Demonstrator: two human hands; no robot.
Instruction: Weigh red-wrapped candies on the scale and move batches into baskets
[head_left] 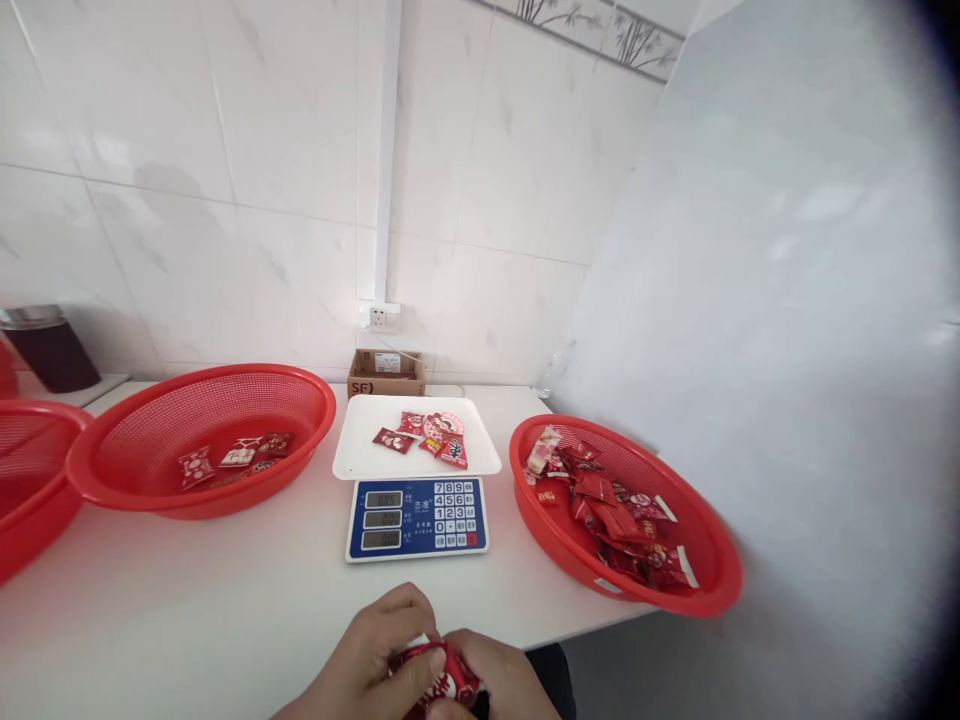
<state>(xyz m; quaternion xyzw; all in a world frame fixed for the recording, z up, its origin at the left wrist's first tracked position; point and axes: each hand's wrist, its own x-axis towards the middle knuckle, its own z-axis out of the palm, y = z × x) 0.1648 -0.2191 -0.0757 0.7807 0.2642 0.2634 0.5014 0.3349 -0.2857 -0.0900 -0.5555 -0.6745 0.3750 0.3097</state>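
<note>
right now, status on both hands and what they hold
Left hand and right hand both gripping red packet at table edge. Scale ahead, packets on its tray. Left basket, right basket flank it.

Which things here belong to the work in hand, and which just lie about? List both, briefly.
In use: red packet, held by left hand and right hand; scale; white tray; right basket; left basket.
Lying about: cardboard box; wall socket; dark container.
</note>
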